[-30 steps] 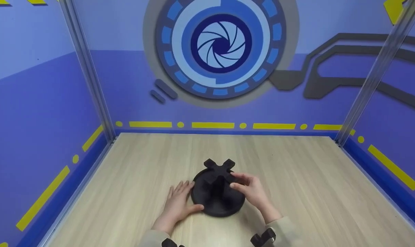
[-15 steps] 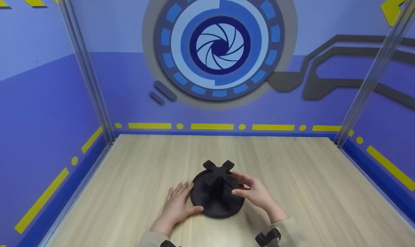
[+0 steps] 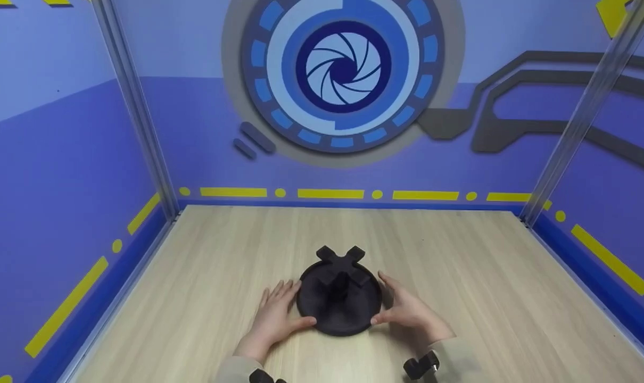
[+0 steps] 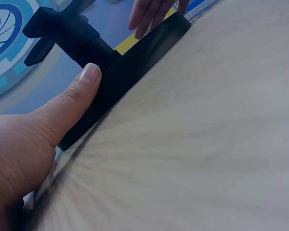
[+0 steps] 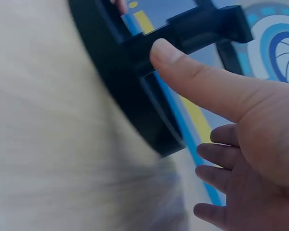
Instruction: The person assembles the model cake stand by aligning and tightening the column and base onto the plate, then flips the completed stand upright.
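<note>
A black stand (image 3: 339, 319) with a round, rimmed base, a short central post and a cross-shaped top sits on the table. My left hand (image 3: 273, 319) lies along the base's left edge, fingers fairly straight at the rim and thumb against its near left side. In the left wrist view, that thumb (image 4: 72, 98) overlaps the base's side. At the right edge is my right hand (image 3: 410, 308), thumb and fingers spread apart, thumb tip right by the rim. The right wrist view has the loose fingers (image 5: 219, 156) away from the base. The cross top (image 3: 341, 260) leans over the far rim in the head view.
The pale wooden table (image 3: 237, 250) extends around the stand on all sides. Blue printed panels (image 3: 194, 133) with metal corner posts (image 3: 135, 106) enclose it at the back, left and right. A black device (image 3: 421, 365) is strapped at the right wrist.
My right hand has let go of the cross top's right arm and moved down and outward to the base's right rim. The left hand and the stand stay in place.
</note>
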`<state>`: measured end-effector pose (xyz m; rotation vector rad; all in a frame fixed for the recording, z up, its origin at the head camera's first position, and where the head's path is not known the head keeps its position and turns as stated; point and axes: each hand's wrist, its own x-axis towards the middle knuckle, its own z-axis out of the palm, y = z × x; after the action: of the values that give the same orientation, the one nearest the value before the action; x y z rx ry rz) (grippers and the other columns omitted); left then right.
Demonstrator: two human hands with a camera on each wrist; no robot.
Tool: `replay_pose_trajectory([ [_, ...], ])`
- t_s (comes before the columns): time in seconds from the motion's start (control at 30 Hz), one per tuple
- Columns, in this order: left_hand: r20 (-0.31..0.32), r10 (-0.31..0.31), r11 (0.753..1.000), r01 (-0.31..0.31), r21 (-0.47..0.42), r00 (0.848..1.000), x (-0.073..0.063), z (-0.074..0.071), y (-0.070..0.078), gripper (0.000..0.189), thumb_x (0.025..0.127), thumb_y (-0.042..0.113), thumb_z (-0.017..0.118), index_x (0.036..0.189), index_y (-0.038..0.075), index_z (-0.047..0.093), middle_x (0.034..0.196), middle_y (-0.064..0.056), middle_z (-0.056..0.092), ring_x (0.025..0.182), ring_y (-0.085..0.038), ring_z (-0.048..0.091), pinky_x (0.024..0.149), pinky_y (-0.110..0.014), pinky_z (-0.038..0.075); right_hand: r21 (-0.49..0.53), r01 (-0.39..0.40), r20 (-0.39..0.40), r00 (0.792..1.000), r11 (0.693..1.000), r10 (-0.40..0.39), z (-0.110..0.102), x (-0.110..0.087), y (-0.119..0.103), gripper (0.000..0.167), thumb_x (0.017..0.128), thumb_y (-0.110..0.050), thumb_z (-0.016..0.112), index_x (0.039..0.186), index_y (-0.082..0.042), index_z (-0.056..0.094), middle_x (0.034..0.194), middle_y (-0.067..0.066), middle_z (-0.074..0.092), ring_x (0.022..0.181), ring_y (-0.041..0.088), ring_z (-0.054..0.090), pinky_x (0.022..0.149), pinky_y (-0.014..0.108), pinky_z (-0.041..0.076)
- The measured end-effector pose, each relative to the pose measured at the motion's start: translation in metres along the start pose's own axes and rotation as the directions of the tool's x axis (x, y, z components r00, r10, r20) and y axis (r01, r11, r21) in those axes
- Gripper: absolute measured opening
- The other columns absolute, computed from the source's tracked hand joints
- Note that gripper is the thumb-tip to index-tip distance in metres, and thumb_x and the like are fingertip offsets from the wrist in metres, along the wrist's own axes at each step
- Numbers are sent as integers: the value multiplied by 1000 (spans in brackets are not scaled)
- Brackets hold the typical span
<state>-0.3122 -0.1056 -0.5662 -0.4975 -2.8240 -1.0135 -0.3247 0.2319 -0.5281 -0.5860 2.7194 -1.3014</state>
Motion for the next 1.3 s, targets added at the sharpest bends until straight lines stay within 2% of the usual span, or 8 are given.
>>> replay_pose_trajectory([
  [0.27, 3, -8, 1000, 8, -2, 1000, 1, 0, 0, 105, 78, 65, 78, 157, 6, 41, 163, -24, 37, 155, -47, 26, 130, -67, 8, -59, -17, 26, 1000, 998, 18, 7, 3, 8, 126, 61, -20, 100, 158, 10, 25, 161, 35, 32, 152, 56, 22, 127, 67, 19],
  [0.4, -3, 2, 1000, -2, 2, 1000, 1, -1, 0, 106, 78, 66, 78, 157, 6, 40, 164, -21, 38, 156, -46, 26, 129, -68, 8, -70, -20, 14, 1000, 997, 21, 10, 5, 9, 125, 60, -20, 100, 157, 9, 28, 161, 35, 32, 152, 57, 22, 127, 67, 20],
  [0.63, 15, -9, 1000, 9, -24, 1000, -1, -1, 1, 117, 68, 63, 86, 159, 6, 38, 163, -19, 40, 155, -46, 27, 130, -68, 4, -91, -33, -7, 999, 995, 33, 12, 5, 8, 122, 59, -20, 101, 156, 8, 33, 159, 36, 35, 151, 57, 25, 125, 68, 23],
  [0.87, 14, 7, 1000, -6, -26, 1000, -1, -1, 1, 118, 67, 61, 87, 158, 4, 38, 162, -24, 40, 154, -46, 32, 130, -67, 5, -70, -53, -14, 999, 996, 52, 14, 6, 11, 122, 57, -19, 100, 156, 7, 34, 160, 34, 36, 151, 55, 28, 126, 65, 24],
  [1.03, 3, 40, 999, -40, -4, 999, 0, -1, 1, 117, 67, 59, 87, 156, 0, 40, 159, -27, 42, 150, -44, 39, 130, -67, 5, -45, -27, -18, 999, 999, 26, 16, 7, 13, 120, 56, -16, 100, 154, 10, 35, 159, 34, 37, 151, 53, 30, 126, 64, 24],
  [1.2, 13, 39, 999, -39, -10, 999, 0, -1, 2, 117, 68, 58, 87, 156, -2, 39, 160, -25, 42, 151, -42, 39, 130, -66, 3, -39, 5, -13, 1000, 999, -5, 16, 7, 14, 119, 56, -16, 100, 153, 11, 36, 158, 34, 40, 149, 52, 35, 125, 63, 27],
  [1.3, 20, 36, 999, -36, -16, 999, 0, -1, 2, 117, 68, 58, 87, 155, -3, 39, 160, -25, 42, 151, -41, 39, 130, -66, 4, -30, -2, -10, 1000, 1000, 2, 16, 8, 13, 120, 56, -17, 101, 153, 11, 35, 158, 32, 40, 149, 50, 36, 126, 61, 27],
])
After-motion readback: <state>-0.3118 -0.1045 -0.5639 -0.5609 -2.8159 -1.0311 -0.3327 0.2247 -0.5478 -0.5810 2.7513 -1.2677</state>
